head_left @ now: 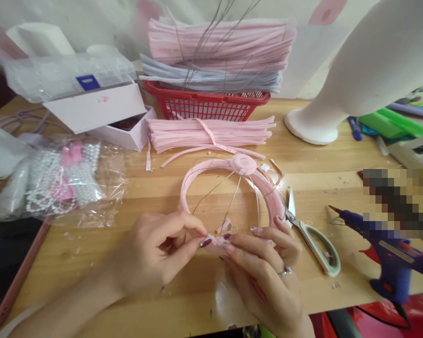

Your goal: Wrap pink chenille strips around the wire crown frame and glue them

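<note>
A pink ring (187, 185) of plush stems lies before me, with a round pink coil (244, 165) on its far side and thin wires (235, 198) running across its opening. At the ring's near side my left hand (167, 251) pinches the pink material between thumb and forefinger. Close against it, my right hand (264, 267) presses the same piece with its fingertips, while other fingers rest near the ring's right side. My fingers partly hide the gripped part. A small pink scrap (223, 226) lies just beyond my fingertips.
Scissors (317, 241) and a blue glue gun (391, 249) lie at right. Behind the ring are a pink stem bundle (211, 134), a red basket (207, 107) and a white mannequin form (359, 70). A bag of pearl beads (63, 178) and an open white box (123, 126) are left.
</note>
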`<action>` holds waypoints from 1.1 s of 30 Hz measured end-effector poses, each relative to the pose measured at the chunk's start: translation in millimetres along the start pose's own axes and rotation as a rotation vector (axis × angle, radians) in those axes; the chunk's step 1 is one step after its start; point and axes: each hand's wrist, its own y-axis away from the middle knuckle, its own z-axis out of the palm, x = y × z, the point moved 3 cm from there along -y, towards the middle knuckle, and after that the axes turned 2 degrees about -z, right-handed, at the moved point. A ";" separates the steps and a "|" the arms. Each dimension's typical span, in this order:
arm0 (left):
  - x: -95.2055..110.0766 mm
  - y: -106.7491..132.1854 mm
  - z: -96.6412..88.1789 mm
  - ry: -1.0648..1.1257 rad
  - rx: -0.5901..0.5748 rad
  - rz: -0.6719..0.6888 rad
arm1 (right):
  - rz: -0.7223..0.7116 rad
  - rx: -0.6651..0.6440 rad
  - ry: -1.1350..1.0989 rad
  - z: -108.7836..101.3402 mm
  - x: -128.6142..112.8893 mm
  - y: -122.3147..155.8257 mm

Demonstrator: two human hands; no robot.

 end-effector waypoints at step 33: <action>-0.2 1.1 4.2 0.047 -0.011 -0.107 | -0.030 -0.028 0.050 -2.5 -0.1 2.1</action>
